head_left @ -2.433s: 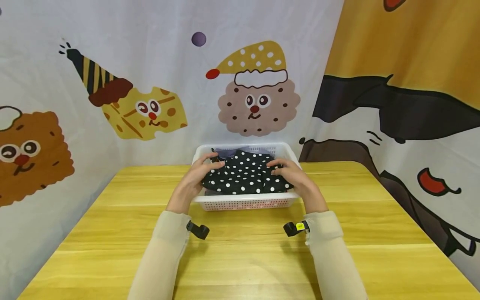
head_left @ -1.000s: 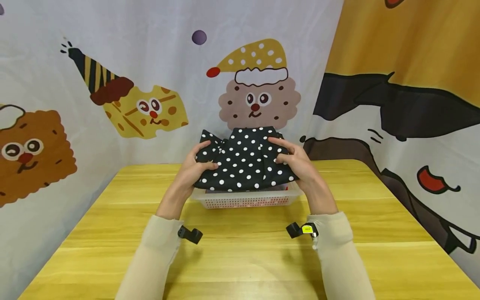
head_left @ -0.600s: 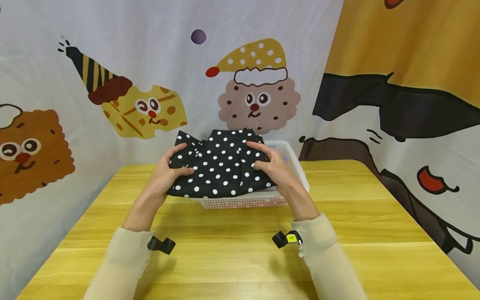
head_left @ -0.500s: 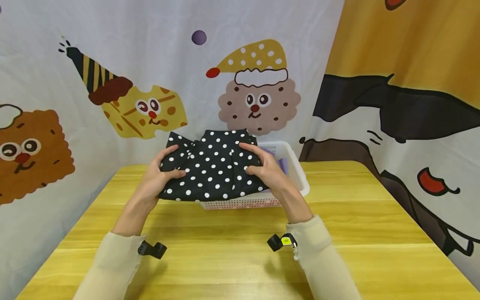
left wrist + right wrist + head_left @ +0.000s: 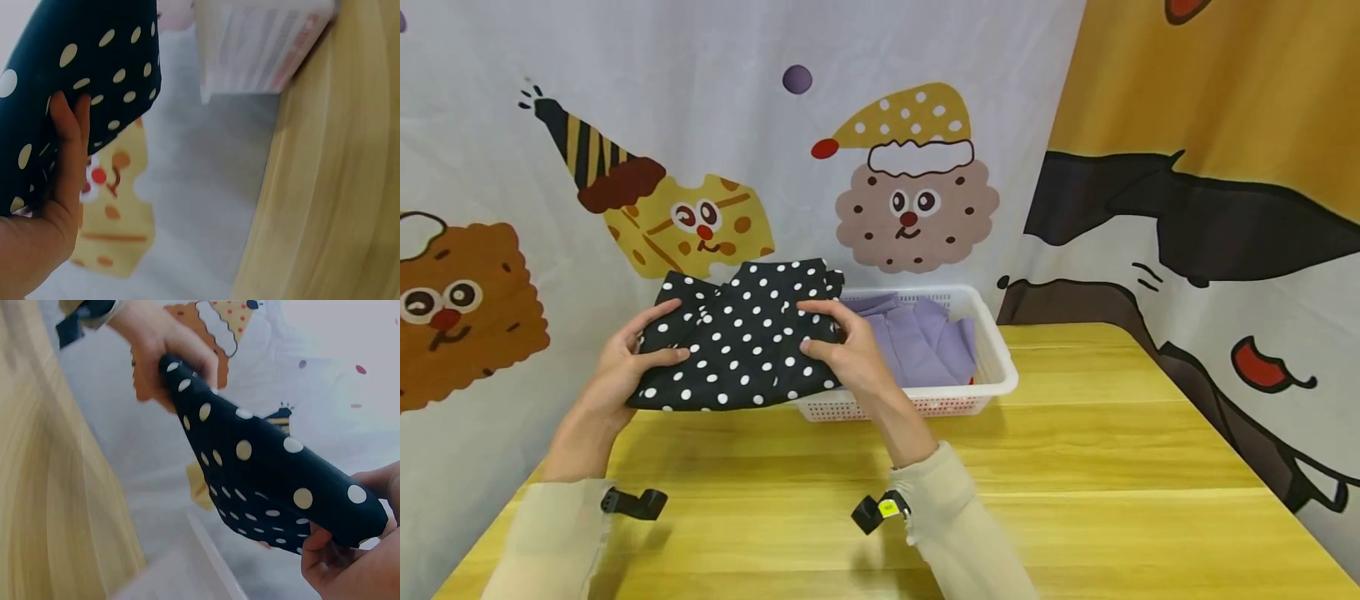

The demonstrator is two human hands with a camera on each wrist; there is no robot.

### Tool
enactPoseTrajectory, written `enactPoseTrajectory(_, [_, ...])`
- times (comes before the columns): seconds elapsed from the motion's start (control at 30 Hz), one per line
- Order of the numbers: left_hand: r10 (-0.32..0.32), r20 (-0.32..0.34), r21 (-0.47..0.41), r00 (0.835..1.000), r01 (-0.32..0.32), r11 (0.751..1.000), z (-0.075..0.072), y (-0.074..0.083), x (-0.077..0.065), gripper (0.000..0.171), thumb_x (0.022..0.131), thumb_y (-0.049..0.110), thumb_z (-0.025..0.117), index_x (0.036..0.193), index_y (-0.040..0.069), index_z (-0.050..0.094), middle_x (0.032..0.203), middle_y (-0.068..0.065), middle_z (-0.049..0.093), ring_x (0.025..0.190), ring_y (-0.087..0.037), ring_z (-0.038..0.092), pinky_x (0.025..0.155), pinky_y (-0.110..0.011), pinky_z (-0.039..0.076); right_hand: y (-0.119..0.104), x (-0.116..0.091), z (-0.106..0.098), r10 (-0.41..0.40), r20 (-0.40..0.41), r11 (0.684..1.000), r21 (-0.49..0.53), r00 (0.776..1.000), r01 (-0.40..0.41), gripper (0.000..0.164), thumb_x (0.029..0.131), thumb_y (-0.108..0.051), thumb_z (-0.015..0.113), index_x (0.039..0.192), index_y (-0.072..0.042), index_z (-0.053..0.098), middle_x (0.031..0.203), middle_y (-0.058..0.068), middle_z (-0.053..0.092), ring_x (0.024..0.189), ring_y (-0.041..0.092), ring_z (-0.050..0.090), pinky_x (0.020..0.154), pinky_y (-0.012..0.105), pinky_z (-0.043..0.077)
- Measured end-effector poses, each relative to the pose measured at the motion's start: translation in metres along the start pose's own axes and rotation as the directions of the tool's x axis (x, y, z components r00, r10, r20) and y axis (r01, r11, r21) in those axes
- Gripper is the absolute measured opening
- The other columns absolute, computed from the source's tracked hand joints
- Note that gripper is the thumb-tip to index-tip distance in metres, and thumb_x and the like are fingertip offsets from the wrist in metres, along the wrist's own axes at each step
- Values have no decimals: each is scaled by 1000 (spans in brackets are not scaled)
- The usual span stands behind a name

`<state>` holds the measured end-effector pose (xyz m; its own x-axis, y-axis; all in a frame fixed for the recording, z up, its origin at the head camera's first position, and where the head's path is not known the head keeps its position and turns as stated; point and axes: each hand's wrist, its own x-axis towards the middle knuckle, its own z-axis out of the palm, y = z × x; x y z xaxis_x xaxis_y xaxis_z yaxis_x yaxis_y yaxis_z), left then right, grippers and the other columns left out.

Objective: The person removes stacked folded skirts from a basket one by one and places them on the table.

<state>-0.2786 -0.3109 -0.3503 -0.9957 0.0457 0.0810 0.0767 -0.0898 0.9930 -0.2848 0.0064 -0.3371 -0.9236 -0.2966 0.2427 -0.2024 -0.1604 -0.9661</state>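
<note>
A folded black garment with white polka dots point(image 5: 737, 342) is held up in front of the backdrop, its exact kind not clear. My left hand point(image 5: 613, 371) grips its left side, thumb on the near face. The right hand point(image 5: 857, 354) pinches the opposite side. In the left wrist view, fingers of the left hand point(image 5: 59, 200) lie against the spotted cloth point(image 5: 94, 69). The right wrist view shows the garment point(image 5: 250, 462) stretched between the left hand point(image 5: 165, 347) and the right hand point(image 5: 353, 565).
A white perforated plastic basket point(image 5: 1003, 367) stands at the back of the wooden table point(image 5: 1075, 467). Folded purple cloth point(image 5: 925, 346) lies in it, with a bit of red beneath. Behind hangs a curtain point(image 5: 715, 100) printed with cartoon characters.
Both hands have lifted the polka-dot garment out of the basket and carried it left, beside the basket. The purple cloth in the basket has come into view.
</note>
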Motion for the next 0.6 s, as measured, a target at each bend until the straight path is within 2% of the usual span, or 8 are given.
enactPoseTrajectory(0.1, [22,-23,-69,999,-24,997,-15,0,-1,70,93,-7,69,154,24,51,120,10,68,89,-10,76,68,-29,64,3,4,16,-24,35,999,40,999,23,54,90,4,67,141,-14,62,124,14,66,96,12,68,80,26,61])
enactPoseTrajectory(0.17, [47,-45,-122,998,-52,991,-24,-2,-3,68,94,-10,67,152,22,54,123,10,69,92,-11,76,68,-29,64,6,5,25,-48,88,998,52,995,43,56,92,0,67,146,-15,57,130,14,63,99,11,67,84,26,60])
enactPoseTrajectory(0.33, [91,-79,-229,993,-107,968,-44,-10,-7,65,95,-14,60,151,19,55,135,8,59,98,-11,74,71,-28,64,20,6,40,-95,206,996,20,974,92,60,96,-3,58,154,-17,48,152,11,50,114,11,60,92,22,54])
enactPoseTrajectory(0.47, [93,-86,-286,992,-114,952,-60,-19,-7,64,95,-16,58,150,18,56,133,8,61,96,-12,76,70,-30,64,31,7,51,-105,196,994,-13,975,110,60,94,3,52,153,-10,49,158,11,46,123,16,57,95,18,50])
enactPoseTrajectory(0.53, [84,-94,-292,992,-109,950,-69,-24,-8,64,94,-17,58,149,18,58,131,9,64,94,-12,76,70,-30,64,36,6,58,-99,180,993,-46,979,109,59,95,4,53,152,-9,50,158,12,46,124,20,58,95,19,49])
enactPoseTrajectory(0.6, [68,-102,-300,992,-96,949,-78,-27,-10,65,94,-18,57,147,19,59,128,10,67,93,-13,77,69,-30,64,42,5,64,-84,169,990,-100,982,101,57,95,2,55,151,-8,50,159,11,46,129,21,56,101,19,47])
